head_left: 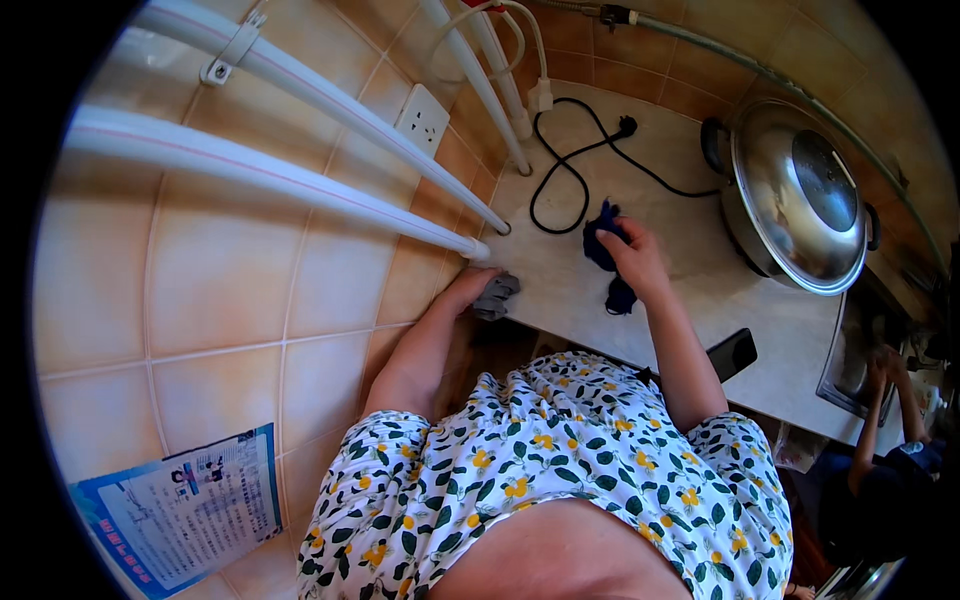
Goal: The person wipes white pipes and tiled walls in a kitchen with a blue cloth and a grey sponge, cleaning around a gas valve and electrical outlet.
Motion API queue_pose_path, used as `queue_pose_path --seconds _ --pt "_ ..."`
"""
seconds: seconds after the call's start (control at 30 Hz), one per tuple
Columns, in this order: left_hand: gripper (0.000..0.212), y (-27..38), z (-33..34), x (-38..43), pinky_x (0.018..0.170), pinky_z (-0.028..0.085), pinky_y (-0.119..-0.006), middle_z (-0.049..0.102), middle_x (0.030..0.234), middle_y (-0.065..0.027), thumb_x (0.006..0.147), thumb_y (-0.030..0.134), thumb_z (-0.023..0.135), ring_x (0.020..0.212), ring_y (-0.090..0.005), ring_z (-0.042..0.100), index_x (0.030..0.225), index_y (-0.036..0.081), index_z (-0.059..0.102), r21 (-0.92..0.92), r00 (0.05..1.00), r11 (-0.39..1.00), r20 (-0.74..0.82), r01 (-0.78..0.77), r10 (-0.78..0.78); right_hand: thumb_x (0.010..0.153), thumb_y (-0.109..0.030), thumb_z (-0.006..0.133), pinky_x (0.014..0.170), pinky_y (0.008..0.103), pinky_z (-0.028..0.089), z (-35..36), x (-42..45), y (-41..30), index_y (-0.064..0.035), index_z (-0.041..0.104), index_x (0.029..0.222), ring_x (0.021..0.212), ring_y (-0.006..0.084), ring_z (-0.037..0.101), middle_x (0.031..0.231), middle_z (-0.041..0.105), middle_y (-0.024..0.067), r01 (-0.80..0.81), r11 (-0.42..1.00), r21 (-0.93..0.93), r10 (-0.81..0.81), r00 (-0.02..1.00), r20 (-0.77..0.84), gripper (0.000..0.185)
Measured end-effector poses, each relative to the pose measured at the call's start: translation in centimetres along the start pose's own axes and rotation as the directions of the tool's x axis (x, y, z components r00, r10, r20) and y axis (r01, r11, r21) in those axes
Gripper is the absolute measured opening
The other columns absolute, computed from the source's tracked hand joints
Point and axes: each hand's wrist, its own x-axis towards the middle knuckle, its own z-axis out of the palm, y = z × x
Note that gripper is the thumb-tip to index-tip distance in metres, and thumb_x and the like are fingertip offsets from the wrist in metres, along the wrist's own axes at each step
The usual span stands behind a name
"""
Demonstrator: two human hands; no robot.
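My right hand (637, 259) grips a dark navy cloth (600, 238) between thumb and fingers over the countertop (555, 300). Part of the navy fabric hangs or lies below the hand, on the side towards me. At the counter's left front corner, beside the tiled wall, my left hand (478, 285) holds a crumpled grey cloth (496, 295). Behind the navy cloth, a black power cord (581, 180) lies in a loop, its plug (628, 125) loose on the counter.
A lidded steel electric pot (799, 199) stands at the right. A smartphone (733, 355) lies near the front edge. White pipes (300, 187) run along the left wall by a socket (422, 120). Another person's hands (886, 367) are over the sink (855, 352) at far right.
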Motion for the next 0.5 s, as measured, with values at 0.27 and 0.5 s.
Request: queue_pose_path --seconds 0.27,0.5 --pt "0.04 0.1 2.8 -1.3 0.079 0.049 -0.031 0.067 0.099 -0.0107 0.09 0.032 0.056 0.086 -0.0186 0.063 0.109 -0.002 0.062 -0.074 0.999 0.997 0.047 -0.015 0.018 0.088 -0.018 0.063 0.066 0.0204 0.044 6.1 2.6 -0.1 0.0027 0.063 0.1 0.074 0.0053 0.054 0.085 0.064 0.0005 0.028 0.893 0.449 -0.035 0.999 0.007 0.024" --pt "0.039 -2.0 4.0 -2.2 0.09 0.044 -0.03 0.064 0.11 -0.0116 0.089 0.029 0.057 0.1 -0.0201 0.059 0.114 -0.002 0.06 -0.108 0.998 0.993 0.05 0.049 -0.043 0.089 -0.026 0.06 0.073 0.0304 0.046 12.6 6.9 2.3 0.0027 0.064 0.102 0.078 0.0216 0.059 0.09 0.067 0.0108 -0.012 0.99 0.137 -0.007 0.99 0.139 0.032"
